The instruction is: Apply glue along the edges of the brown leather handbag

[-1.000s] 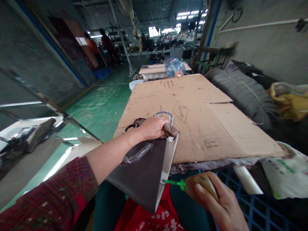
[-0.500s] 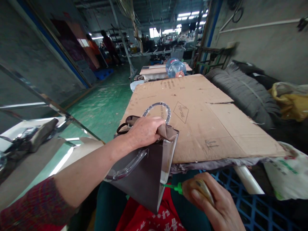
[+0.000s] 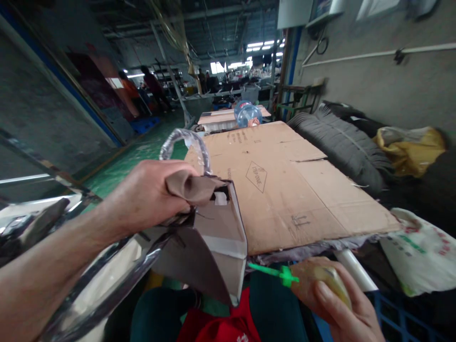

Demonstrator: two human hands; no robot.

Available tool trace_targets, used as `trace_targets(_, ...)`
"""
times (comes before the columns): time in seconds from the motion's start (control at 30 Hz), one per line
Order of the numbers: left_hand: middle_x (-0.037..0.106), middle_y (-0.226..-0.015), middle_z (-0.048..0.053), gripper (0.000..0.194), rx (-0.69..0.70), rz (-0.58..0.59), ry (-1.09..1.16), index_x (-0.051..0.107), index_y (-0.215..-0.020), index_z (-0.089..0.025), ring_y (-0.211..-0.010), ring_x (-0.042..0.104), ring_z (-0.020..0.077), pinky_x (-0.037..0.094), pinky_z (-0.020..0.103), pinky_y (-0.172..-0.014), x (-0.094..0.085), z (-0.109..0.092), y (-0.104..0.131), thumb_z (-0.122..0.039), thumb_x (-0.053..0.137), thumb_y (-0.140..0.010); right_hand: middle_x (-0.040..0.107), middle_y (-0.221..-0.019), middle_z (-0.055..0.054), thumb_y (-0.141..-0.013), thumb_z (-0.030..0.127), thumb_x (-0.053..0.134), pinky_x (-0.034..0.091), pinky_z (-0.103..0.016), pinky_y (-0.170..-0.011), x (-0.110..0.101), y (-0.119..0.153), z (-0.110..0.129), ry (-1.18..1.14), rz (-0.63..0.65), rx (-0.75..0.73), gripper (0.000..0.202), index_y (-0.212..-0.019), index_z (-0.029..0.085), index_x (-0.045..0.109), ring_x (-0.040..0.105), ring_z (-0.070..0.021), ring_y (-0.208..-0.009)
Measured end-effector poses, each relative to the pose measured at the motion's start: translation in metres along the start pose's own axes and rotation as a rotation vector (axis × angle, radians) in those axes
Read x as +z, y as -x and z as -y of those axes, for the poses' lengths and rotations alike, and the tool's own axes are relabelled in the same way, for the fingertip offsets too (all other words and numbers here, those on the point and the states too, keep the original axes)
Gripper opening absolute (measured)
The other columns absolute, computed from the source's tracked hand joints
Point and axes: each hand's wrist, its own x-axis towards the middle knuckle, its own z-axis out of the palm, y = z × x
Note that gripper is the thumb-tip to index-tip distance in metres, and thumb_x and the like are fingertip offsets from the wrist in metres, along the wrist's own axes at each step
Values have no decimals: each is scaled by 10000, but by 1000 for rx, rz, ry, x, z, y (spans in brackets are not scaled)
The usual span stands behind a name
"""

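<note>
My left hand [image 3: 149, 192] is closed on the brown lining at the top of a dark grey handbag [image 3: 188, 266]. The bag is tilted above my lap, its pale side panel [image 3: 228, 247] turned toward the right. One plastic-wrapped handle [image 3: 185, 135] stands up behind the hand, and the other [image 3: 142, 266] hangs in front. In my right hand [image 3: 342, 294] is a brownish squeeze bottle [image 3: 313, 280] with a thin green nozzle [image 3: 265, 270]. The nozzle's tip is close to the bag's side edge; whether it touches, I cannot tell.
A table covered with flattened cardboard [image 3: 285, 199] lies ahead. A large blue water bottle [image 3: 248, 114] rests at its far end. Dark grey bundles [image 3: 342, 137] and a white sack [image 3: 423, 251] are on the right. A metal frame [image 3: 64, 175] stands at the left.
My left hand has swung the handbag left and turned its side panel more into view. The right hand with the bottle has shifted right, and its nozzle has come away from the panel's lower edge.
</note>
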Motion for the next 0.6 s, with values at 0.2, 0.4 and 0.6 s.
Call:
trace_targets(0.2, 688, -730, -39, 159, 68, -234, -33, 681, -794, -226, -626, 588, 140, 410, 264, -571, -18, -27, -6, -385, 666, -798, 768, -1104, -139, -851, 420, 848, 667, -405, -766, -18, -6, 15, -262, -181, 14, 357, -1152, 265, 735, 768, -350, -912)
trace_targets(0.4, 748, -888, -32, 144, 111, -145, 175, 700, -938, -236, -795, 690, 168, 492, 278, -715, 43, -35, 8, -203, 632, -816, 775, -1024, -97, -839, 465, 865, 641, -333, -622, -15, -14, 9, -128, -249, 3, 413, -1154, 257, 696, 765, -314, -830)
trace_targets(0.6, 763, -960, -28, 248, -63, 10, 226, 740, -968, -261, -879, 708, 201, 504, 285, -753, 51, -41, 28, -176, 652, -752, 746, -924, -35, -903, 576, 761, 594, -252, -746, 0, -18, 13, 252, -212, -127, 386, -1103, 252, 701, 712, -251, -904)
